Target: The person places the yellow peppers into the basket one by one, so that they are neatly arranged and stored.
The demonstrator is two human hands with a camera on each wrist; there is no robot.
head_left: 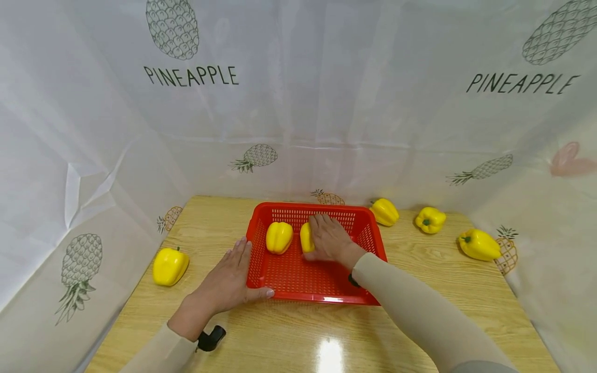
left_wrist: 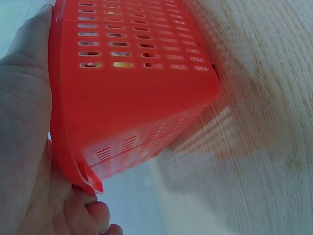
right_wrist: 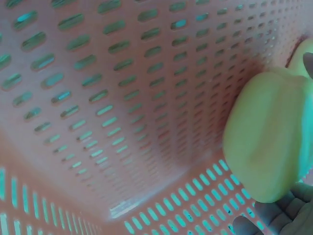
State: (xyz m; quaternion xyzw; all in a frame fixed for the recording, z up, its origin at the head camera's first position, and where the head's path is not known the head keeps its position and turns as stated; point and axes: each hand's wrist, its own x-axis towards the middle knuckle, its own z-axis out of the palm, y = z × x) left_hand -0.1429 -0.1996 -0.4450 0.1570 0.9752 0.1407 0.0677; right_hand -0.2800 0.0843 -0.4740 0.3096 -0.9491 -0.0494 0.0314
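Note:
A red plastic basket point(head_left: 322, 297) with slotted walls stands on the wooden table. Spread over its near-left corner, my left hand point(head_left: 227, 280) touches the rim with straight fingers along the left side and the thumb on the front edge. Inside the basket, my right hand point(head_left: 330, 241) grips a yellow bell pepper point(head_left: 306, 238), which the hand partly covers. The right wrist view shows that pepper point(right_wrist: 266, 137) with fingertips point(right_wrist: 274, 215) against its lower end. Another yellow bell pepper point(head_left: 279, 238) lies to its left in the basket.
One yellow bell pepper point(head_left: 170, 266) sits on the table point(head_left: 224, 212) at the left. Three more lie to the right: a pepper point(head_left: 385, 212) beside the basket's far corner, a second pepper point(head_left: 430, 220) and a third pepper point(head_left: 479, 245). A pineapple-print sheet point(head_left: 326, 114) hangs around the table.

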